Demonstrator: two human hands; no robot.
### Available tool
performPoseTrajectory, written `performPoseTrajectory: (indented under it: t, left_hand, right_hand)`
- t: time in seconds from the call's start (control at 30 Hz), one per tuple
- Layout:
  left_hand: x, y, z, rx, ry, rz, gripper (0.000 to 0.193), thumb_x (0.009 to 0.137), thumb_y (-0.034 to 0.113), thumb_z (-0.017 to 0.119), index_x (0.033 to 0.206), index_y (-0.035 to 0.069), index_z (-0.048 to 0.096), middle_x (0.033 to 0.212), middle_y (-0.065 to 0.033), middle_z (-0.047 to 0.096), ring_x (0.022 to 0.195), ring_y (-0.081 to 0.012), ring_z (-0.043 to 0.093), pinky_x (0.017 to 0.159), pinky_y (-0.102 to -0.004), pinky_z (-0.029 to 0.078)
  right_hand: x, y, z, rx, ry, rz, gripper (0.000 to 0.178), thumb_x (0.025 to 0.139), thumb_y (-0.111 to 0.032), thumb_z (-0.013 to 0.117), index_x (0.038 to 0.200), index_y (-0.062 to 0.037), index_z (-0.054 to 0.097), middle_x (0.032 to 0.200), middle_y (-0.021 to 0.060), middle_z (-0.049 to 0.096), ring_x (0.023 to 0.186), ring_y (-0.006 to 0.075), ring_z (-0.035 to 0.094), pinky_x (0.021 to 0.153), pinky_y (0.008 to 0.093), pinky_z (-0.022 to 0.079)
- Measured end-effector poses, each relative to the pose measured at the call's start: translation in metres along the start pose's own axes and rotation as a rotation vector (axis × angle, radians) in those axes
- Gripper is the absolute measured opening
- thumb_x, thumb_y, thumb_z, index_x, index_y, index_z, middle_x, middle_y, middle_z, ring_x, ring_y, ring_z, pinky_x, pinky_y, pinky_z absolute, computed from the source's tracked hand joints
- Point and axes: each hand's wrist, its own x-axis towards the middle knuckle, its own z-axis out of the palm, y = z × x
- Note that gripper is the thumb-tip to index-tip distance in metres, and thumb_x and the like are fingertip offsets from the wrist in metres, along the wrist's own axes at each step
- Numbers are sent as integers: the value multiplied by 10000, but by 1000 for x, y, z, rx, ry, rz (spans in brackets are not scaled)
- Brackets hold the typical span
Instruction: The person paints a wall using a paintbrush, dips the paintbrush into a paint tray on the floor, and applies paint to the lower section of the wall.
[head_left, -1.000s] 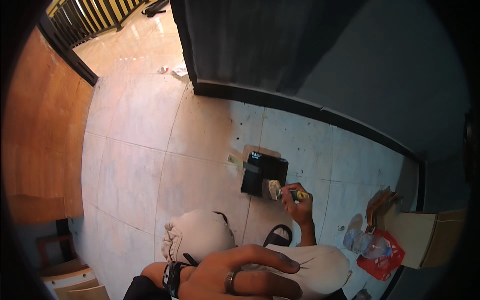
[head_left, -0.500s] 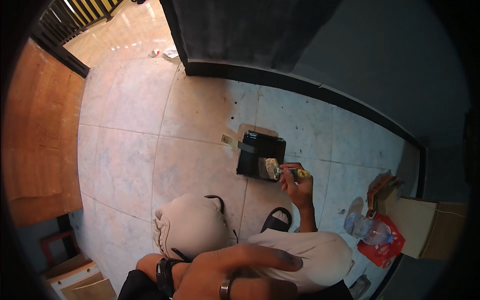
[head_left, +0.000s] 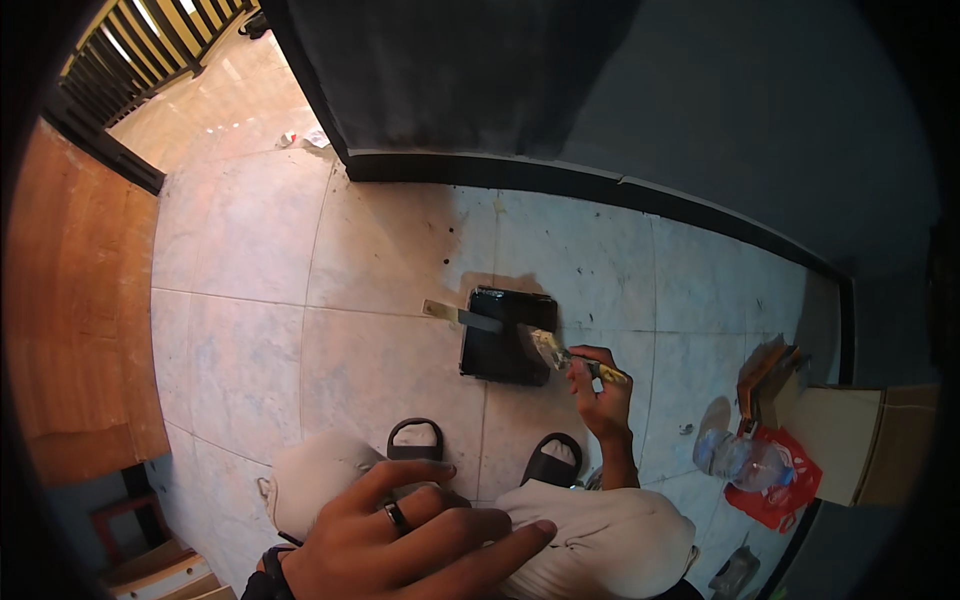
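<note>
Tiled floor [head_left: 385, 365], paintbrush [head_left: 556, 354] slanting crosswise, bristles [head_left: 535, 343] leftward

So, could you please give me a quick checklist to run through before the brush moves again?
1. Paintbrush gripped in the right hand: ok.
2. Black tray resting on the tiled floor: ok.
3. Tray rim unobstructed: not ok; a flat strip lies across its left side.
4. Left hand free: ok; no object seen in it.
5. Bristles touching the tray's contents: cannot tell from this angle.
</note>
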Motion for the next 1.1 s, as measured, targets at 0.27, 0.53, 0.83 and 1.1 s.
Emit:
performPoseTrajectory:
  t: [0.27, 0.53, 0.83, 1.1]
  left_hand:
    - [-6, 16, -7, 43, -497, -71, 422, 851, 148, 625, 1254, 47, 696, 982, -51, 640, 872, -205, 618, 912, -413, 515]
    - [6, 13, 3, -37, -517, -37, 483, 879, 252, 620, 1307, 32, 660, 1006, -64, 636, 954, -225, 634, 983, -449, 498]
    - [21, 20, -1, -71, -707, 63, 508, 931, 328, 550, 1344, 38, 618, 1036, -71, 635, 1013, -234, 642, 1059, -424, 449]
    - [8, 27, 25, -77, -584, 86, 417, 903, 218, 570, 1293, 93, 646, 1029, -56, 651, 1032, -241, 654, 990, -401, 494]
  right_hand:
    - [-5, 10, 13, -9, 65, -50, 162, 1039, -155, 629, 1123, -28, 682, 714, 10, 654, 586, 62, 573, 554, 237, 470]
    - [-6, 21, 22, 5, 49, 66, 185, 1029, -201, 660, 1136, -52, 678, 767, 71, 731, 691, 149, 730, 624, 289, 558]
    - [-16, 11, 35, 81, 58, -22, 191, 1053, -204, 604, 994, -29, 651, 676, 33, 653, 552, 94, 608, 517, 262, 491]
    - [-18, 5, 27, 138, 1, 56, 200, 1060, -227, 599, 1044, -31, 633, 678, 37, 669, 561, 112, 650, 522, 279, 515]
